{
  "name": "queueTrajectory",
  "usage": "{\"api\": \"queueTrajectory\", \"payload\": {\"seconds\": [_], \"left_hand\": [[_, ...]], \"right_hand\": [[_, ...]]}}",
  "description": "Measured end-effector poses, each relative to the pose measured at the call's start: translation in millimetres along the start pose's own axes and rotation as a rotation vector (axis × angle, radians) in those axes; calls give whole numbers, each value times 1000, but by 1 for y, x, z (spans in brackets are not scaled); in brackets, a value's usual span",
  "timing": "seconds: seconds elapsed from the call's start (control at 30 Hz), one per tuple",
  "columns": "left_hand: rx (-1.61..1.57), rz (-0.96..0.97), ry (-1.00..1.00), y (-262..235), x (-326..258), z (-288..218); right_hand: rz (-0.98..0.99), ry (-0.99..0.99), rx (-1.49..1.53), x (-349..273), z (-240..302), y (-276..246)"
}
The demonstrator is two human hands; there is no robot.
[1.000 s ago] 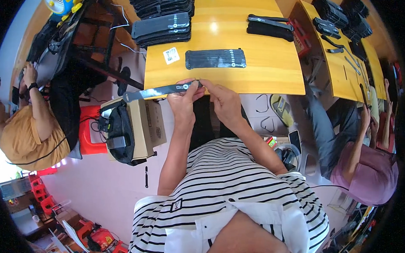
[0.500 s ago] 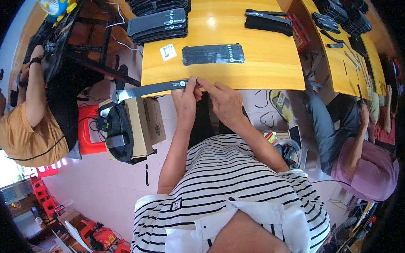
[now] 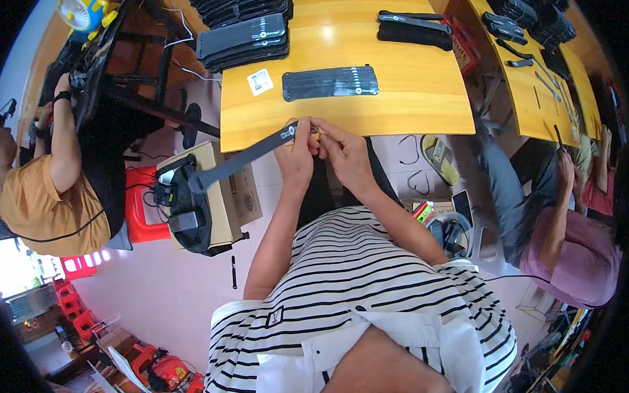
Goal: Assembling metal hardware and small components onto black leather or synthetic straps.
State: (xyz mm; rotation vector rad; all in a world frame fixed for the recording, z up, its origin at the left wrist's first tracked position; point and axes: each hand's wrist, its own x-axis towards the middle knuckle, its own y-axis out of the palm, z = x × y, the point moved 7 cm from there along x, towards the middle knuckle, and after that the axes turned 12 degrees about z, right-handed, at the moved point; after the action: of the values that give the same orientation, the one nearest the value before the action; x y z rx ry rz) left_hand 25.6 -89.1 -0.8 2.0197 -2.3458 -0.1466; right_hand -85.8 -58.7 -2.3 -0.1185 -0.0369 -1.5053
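Note:
Just off the near edge of the table, my left hand (image 3: pixel 298 158) pinches a black strap (image 3: pixel 246 156) close to its printed end. The rest of the strap slants down to the left, over an open carton. My right hand (image 3: pixel 349 163) is closed beside it, thumb and fingertips pinched at that same end. Fingers hide most of the end piece. On the table beyond my hands lies a flat row of black straps (image 3: pixel 329 85) with white print.
Tall stacks of black straps (image 3: pixel 242 38) stand at the table's (image 3: pixel 415 96) far left, a smaller pile (image 3: pixel 414 32) at far right. A white label (image 3: pixel 259 82) lies nearby. The carton (image 3: pixel 221 203) with a black bag (image 3: pixel 189 213) stands lower left. Co-workers sit on both sides.
The strap's free length has swung from nearly level to slanting downward left. My right hand's fingers have curled in closer to my left hand at the strap's end.

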Motion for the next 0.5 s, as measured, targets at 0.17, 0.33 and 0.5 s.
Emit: {"api": "queueTrajectory", "payload": {"seconds": [0.17, 0.33, 0.5], "left_hand": [[-33, 130, -232, -18, 10, 4], [-109, 210, -289, -20, 10, 12], [-130, 264, -370, -20, 6, 11]], "right_hand": [[150, -280, -567, 9, 32, -13], [230, -317, -739, 13, 40, -9], [120, -350, -744, -2, 54, -3]]}}
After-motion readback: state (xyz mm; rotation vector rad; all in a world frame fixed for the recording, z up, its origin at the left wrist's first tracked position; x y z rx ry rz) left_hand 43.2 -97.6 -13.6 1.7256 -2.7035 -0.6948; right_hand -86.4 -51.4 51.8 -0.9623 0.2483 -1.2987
